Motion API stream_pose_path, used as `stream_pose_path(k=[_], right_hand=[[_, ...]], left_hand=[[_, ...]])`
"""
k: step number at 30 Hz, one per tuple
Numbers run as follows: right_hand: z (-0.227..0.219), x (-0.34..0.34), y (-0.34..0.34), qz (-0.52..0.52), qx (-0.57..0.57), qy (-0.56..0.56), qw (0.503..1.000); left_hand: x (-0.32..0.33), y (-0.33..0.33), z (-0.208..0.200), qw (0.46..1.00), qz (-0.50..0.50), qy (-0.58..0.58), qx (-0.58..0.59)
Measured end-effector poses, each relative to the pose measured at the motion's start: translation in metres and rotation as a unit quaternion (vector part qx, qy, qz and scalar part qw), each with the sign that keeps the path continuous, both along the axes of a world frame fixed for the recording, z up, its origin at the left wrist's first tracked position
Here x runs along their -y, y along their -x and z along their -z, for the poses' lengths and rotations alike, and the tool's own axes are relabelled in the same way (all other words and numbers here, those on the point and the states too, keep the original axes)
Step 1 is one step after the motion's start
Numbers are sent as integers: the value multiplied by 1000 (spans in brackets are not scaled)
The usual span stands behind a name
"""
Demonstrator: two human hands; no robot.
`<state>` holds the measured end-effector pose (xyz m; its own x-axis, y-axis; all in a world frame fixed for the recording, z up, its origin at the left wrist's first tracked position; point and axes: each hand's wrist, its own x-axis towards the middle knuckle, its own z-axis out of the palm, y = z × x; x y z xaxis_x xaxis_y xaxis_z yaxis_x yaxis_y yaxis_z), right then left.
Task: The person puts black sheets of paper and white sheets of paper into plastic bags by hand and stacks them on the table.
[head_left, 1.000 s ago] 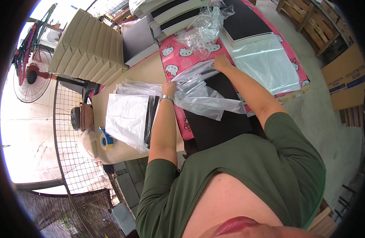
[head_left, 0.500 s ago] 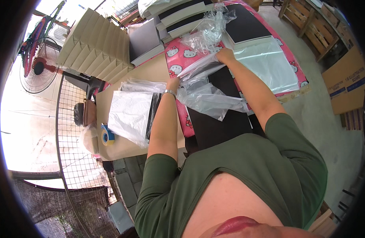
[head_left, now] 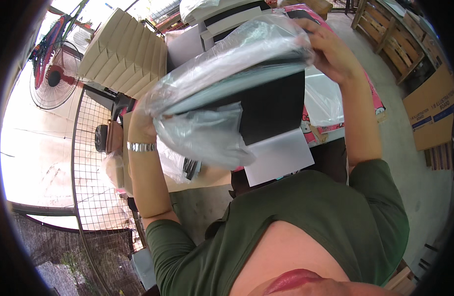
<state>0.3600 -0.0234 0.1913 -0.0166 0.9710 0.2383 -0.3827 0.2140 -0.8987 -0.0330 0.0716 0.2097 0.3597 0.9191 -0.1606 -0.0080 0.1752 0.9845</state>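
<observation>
A clear plastic bag (head_left: 202, 81) is stretched and lifted between my two hands above the table. My left hand (head_left: 144, 118), with a metal watch on its wrist, grips the bag's left end; its fingers are partly behind the plastic. At the far right end, my right hand (head_left: 330, 49) has its fingers curled on the bag's edge. Under and behind the plastic is a black sheet (head_left: 274, 108); whether it lies inside the bag I cannot tell. A white sheet (head_left: 281, 155) extends from its near edge, close to my body.
Beige folded boards (head_left: 121, 56) stand piled at the left, near a fan (head_left: 53, 78). Black-and-white stacks (head_left: 237, 22) are at the back. Clear plastic sheets (head_left: 323, 96) lie on the pink tablecloth at the right. A cardboard box (head_left: 429, 111) and wooden crates (head_left: 389, 42) stand beyond.
Both hands have moved apart, the left one left and nearer, the right one right and farther. The plastic bag is now raised and spread wide. A white sheet now shows below the black one.
</observation>
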Motion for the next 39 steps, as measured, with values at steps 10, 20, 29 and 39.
stream_pose_path(k=[10,20,29,39], right_hand=[[198,50,3,-45,-177,208,961],[271,88,-2,146,423,-12,894],[218,51,34,-68,194,122,971],[189,-49,54,-78,182,111,974]], left_hand=[[30,11,186,974,89,125,169],[106,7,324,890,-38,-379,-249],[96,-29,258,959,83,-249,-105],[23,-7,276,965,-92,-224,-95]])
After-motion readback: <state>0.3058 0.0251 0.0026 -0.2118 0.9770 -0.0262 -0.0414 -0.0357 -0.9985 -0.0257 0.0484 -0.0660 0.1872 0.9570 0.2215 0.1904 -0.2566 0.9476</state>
